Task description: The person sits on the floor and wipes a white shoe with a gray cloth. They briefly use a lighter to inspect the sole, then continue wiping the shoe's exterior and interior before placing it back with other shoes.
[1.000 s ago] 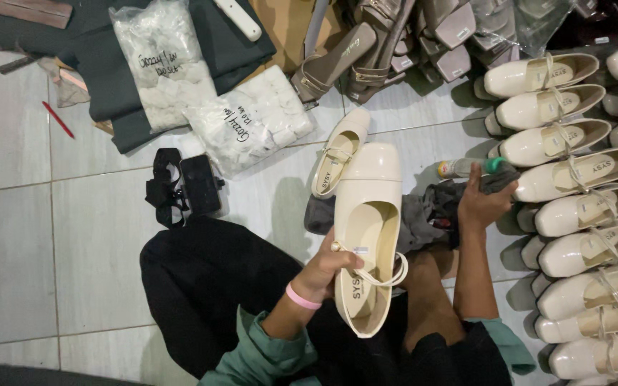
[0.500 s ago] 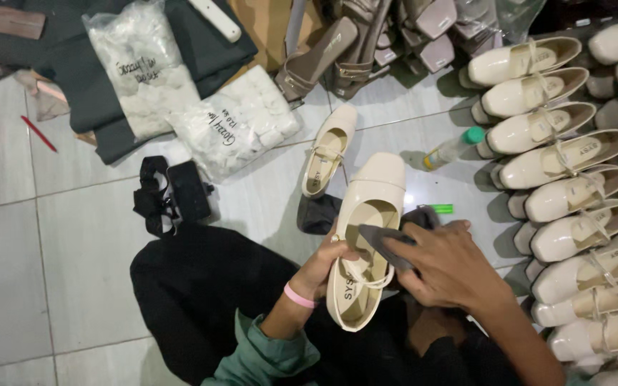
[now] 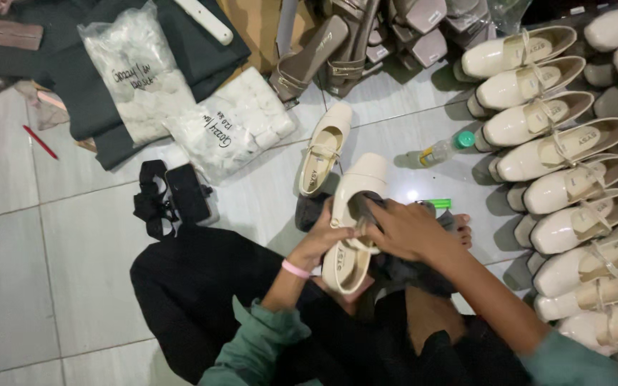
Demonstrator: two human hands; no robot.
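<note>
I sit on the tiled floor with a cream strapped shoe over my lap. My left hand, with a pink band at the wrist, grips the shoe along its left side. My right hand presses a dark grey cloth into the shoe's opening. A second cream shoe lies on the tile just beyond, to the left of the held one.
A row of several cream shoes lines the right side. A small bottle with a green cap and a green lighter lie near them. Two plastic bags of white pieces, a black strap bundle, brown sandals and a red pen lie further off.
My right hand came back from beside the shoe row with the dark cloth and now rests over the shoe's opening. The left hand kept its hold on the shoe.
</note>
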